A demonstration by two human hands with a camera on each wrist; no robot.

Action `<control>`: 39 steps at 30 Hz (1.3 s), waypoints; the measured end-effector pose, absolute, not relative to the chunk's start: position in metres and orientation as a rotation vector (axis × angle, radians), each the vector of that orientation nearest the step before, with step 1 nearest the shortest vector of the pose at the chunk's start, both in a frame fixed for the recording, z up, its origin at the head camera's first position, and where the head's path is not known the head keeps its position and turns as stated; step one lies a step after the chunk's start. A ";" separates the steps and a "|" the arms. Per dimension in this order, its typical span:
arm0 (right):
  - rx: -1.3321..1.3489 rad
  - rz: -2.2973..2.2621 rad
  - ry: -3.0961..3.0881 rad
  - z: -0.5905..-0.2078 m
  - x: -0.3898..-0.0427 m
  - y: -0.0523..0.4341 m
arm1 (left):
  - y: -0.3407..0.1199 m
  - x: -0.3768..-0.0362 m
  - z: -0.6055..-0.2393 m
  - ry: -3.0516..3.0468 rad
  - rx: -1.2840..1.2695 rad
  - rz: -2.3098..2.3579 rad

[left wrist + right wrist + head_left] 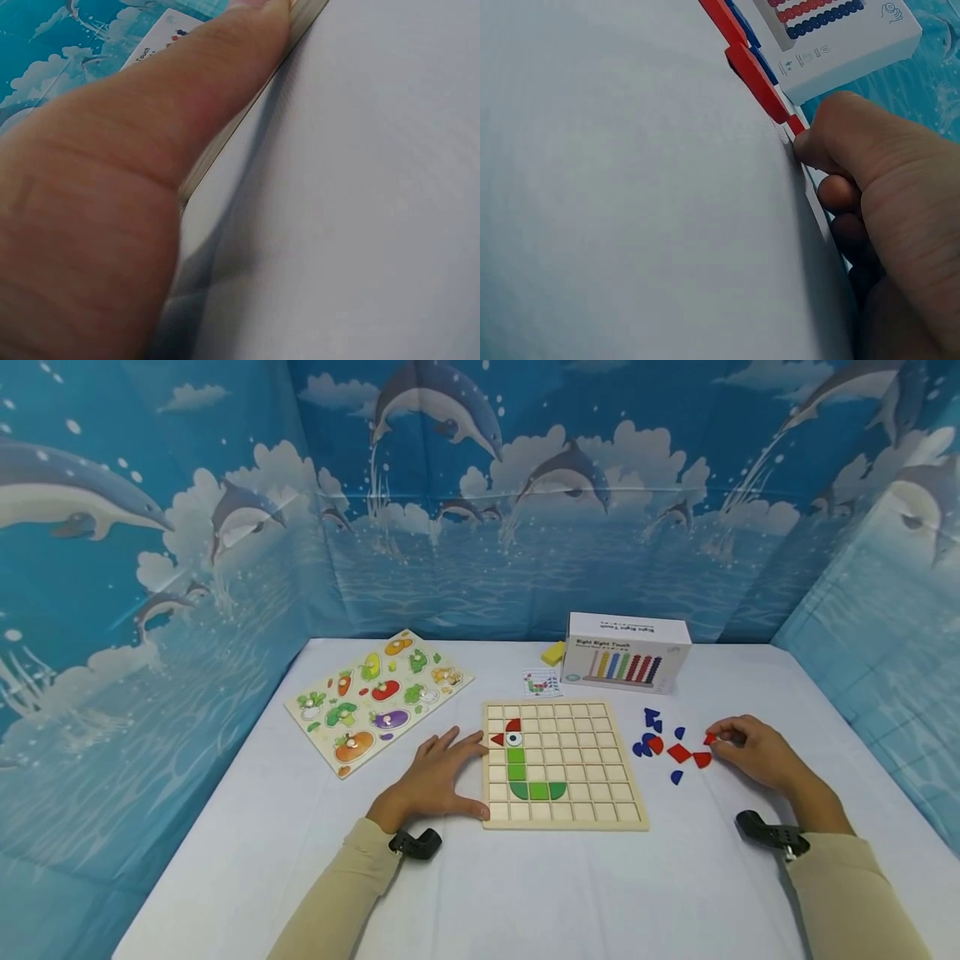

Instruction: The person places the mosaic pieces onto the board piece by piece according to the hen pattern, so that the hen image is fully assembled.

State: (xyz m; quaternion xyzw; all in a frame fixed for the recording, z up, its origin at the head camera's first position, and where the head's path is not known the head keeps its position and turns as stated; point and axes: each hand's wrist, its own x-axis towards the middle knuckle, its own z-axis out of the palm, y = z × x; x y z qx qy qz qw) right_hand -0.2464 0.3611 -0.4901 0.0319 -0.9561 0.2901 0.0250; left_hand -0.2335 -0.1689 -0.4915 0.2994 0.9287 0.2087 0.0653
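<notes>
On table: right hand (753, 750) apparently pinching red piece (709, 739).

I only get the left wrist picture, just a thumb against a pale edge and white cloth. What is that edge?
Observer: The side of a wooden grid board; the left hand rests flat against it.
Operator: Anything on the board?
Observer: A green, red and white tile figure at its left side.
Operator: And the other hand?
Observer: The right hand pinches a small red piece beside loose red and blue pieces.
</notes>
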 end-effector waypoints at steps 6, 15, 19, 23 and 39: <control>0.132 0.893 -2.930 -0.490 -0.242 0.358 | -0.170 -0.233 -0.493 2.808 0.900 0.618; 0.248 0.866 -2.801 -0.476 -0.233 0.341 | -0.169 -0.233 -0.492 2.817 0.901 0.601; 0.308 0.865 -2.772 -0.469 -0.230 0.329 | -0.169 -0.233 -0.491 2.817 0.901 0.599; 0.440 0.860 -2.726 -0.466 -0.227 0.313 | -0.169 -0.233 -0.489 2.815 0.904 0.608; 0.875 0.920 -2.716 -0.461 -0.210 0.227 | -0.168 -0.232 -0.491 2.804 0.903 0.629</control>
